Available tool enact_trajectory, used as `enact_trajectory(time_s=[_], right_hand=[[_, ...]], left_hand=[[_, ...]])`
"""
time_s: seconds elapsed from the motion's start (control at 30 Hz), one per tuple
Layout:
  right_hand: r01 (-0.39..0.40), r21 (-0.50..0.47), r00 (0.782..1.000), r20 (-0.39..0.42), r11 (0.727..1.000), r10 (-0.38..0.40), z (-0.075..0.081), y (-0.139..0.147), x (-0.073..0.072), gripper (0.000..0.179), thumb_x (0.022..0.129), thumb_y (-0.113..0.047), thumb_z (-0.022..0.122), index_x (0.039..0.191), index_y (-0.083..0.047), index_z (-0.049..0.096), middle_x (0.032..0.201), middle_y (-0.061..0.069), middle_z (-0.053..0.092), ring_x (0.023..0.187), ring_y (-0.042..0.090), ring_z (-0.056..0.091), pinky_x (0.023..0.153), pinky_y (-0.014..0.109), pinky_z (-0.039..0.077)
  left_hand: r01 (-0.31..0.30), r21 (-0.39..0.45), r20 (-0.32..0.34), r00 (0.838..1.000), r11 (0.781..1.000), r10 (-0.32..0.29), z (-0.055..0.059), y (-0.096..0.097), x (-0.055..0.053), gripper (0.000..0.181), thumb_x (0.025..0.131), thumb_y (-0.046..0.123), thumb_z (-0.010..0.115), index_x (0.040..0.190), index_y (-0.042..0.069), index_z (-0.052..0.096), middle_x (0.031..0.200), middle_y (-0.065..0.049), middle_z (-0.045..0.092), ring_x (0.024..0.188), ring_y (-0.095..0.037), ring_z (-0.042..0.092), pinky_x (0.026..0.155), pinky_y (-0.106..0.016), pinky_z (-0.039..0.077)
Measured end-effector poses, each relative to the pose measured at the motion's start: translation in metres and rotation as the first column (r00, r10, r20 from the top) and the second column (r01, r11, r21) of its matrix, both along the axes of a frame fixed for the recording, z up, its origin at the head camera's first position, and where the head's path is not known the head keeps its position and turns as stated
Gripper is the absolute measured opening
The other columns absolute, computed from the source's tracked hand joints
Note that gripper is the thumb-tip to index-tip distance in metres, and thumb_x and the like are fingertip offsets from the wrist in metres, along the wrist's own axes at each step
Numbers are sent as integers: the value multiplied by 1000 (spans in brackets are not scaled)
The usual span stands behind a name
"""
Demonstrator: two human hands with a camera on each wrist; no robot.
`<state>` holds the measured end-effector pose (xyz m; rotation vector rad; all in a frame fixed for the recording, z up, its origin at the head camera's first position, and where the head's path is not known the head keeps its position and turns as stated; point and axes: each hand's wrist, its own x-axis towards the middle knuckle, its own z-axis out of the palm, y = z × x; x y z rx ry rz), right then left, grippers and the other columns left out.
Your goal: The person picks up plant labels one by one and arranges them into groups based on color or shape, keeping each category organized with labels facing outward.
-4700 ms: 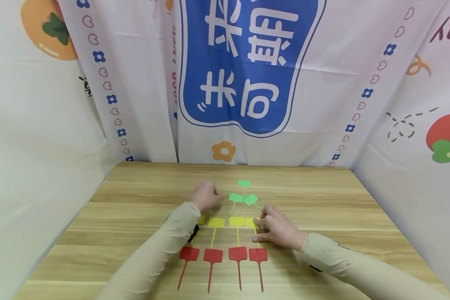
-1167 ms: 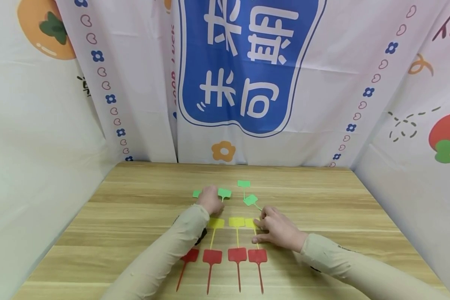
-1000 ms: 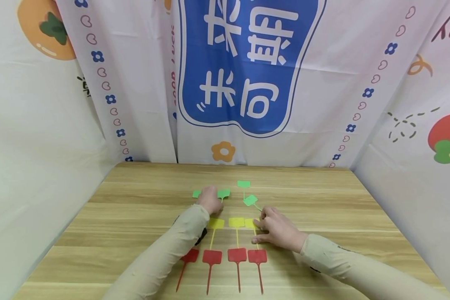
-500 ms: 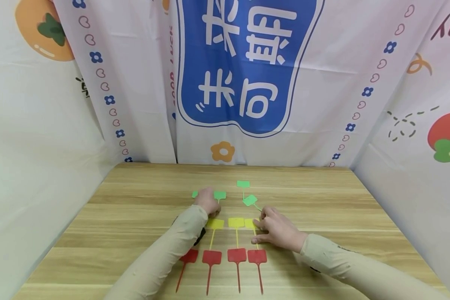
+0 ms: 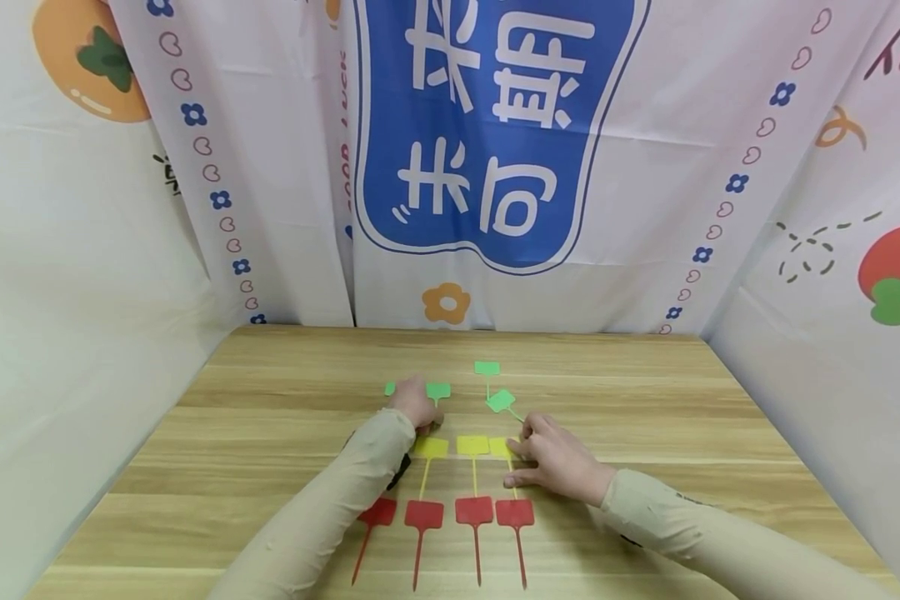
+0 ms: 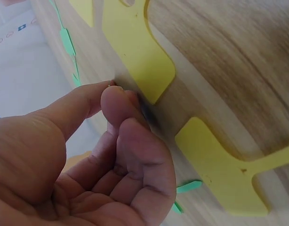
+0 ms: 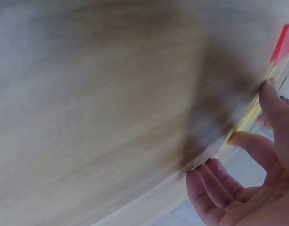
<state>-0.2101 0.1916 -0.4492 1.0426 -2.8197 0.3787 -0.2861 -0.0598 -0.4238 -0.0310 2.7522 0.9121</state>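
Note:
Green plant labels lie in the far row in the head view. My left hand pinches with thumb and index finger at the stem end of one green plant label; the pinched end is hidden. Another green label shows partly behind that hand. In the left wrist view, two yellow labels lie close beside the curled fingers. My right hand rests on the table with spread fingertips, the index finger touching a yellow label. The stem of a tilted green label ends at its other fingertips.
A green label lies farthest back. Yellow labels form the middle row, with red labels nearer the front. The wooden table is enclosed by printed white cloth at the back and sides.
My left hand reached the green row, and one green label slid left with it, away from the tilted one. The last half second shows almost no movement. The right hand stayed in place.

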Motion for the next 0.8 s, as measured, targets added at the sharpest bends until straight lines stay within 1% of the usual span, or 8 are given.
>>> enact_trajectory(time_s=[0.1, 0.23, 0.37, 0.43, 0.5, 0.6, 0.7, 0.8], right_hand=[[5, 0, 1000, 2, 1000, -5, -1, 0, 0, 59, 78, -46, 79, 113, 0, 72, 90, 2, 44, 79, 16, 39, 63, 27, 39], [11, 3, 1000, -4, 1000, -11, -1, 0, 0, 57, 78, -47, 79, 111, -1, 74, 90, 2, 43, 79, 16, 40, 63, 28, 40], [7, 2, 1000, -5, 1000, -7, -1, 0, 1, 55, 78, -47, 80, 109, -2, 75, 90, 3, 44, 79, 16, 40, 64, 29, 40], [7, 1, 1000, -1, 1000, -7, -1, 0, 1, 55, 78, -47, 80, 109, -1, 75, 90, 3, 44, 79, 17, 40, 64, 29, 40], [8, 0, 1000, 1, 1000, -8, -1, 0, 1, 53, 78, -46, 80, 106, -1, 76, 91, 3, 45, 79, 16, 41, 64, 29, 40], [10, -2, 1000, 2, 1000, -10, -1, 0, 0, 52, 78, -46, 80, 104, -1, 77, 91, 4, 46, 79, 17, 41, 64, 29, 41], [9, 1, 1000, 1, 1000, -9, -2, 0, -1, 52, 78, -46, 80, 104, -1, 77, 91, 4, 46, 80, 17, 41, 65, 29, 41], [7, 6, 1000, 0, 1000, -7, -2, 0, -1, 56, 78, -46, 80, 111, -1, 74, 91, 4, 46, 80, 17, 41, 65, 29, 41]], left_hand=[[7, 9, -15, 1000, 1000, -7, 0, -1, 2, 18, 80, 3, 75, 66, -5, 69, 55, -13, 64, 38, -14, 51, 40, -23, 43], [15, 15, -33, 999, 1000, -14, 1, -2, 2, 19, 80, 3, 75, 64, -6, 69, 54, -14, 63, 37, -14, 50, 40, -24, 43], [22, 12, -28, 999, 1000, -21, 0, -2, 3, 20, 80, 4, 75, 62, -5, 69, 52, -13, 62, 36, -14, 51, 40, -24, 43], [32, 7, -14, 999, 999, -32, 1, -2, 2, 22, 80, 6, 76, 62, -4, 69, 53, -13, 63, 38, -14, 52, 40, -24, 43], [51, -3, -5, 999, 999, -51, 4, -1, 1, 25, 81, 12, 79, 64, -4, 69, 54, -13, 64, 40, -15, 54, 41, -23, 42], [88, -38, -19, 996, 995, -89, 12, 0, -3, 35, 83, 24, 80, 67, -5, 70, 58, -15, 65, 39, -14, 52, 40, -22, 41], [110, -65, -74, 991, 992, -115, 20, 5, -8, 41, 85, 31, 79, 67, -4, 70, 57, -14, 65, 39, -13, 49, 40, -22, 40], [134, -86, -108, 984, 987, -143, 24, 15, -13, 40, 86, 33, 77, 65, 1, 66, 53, -9, 62, 40, -13, 49, 41, -22, 40]])
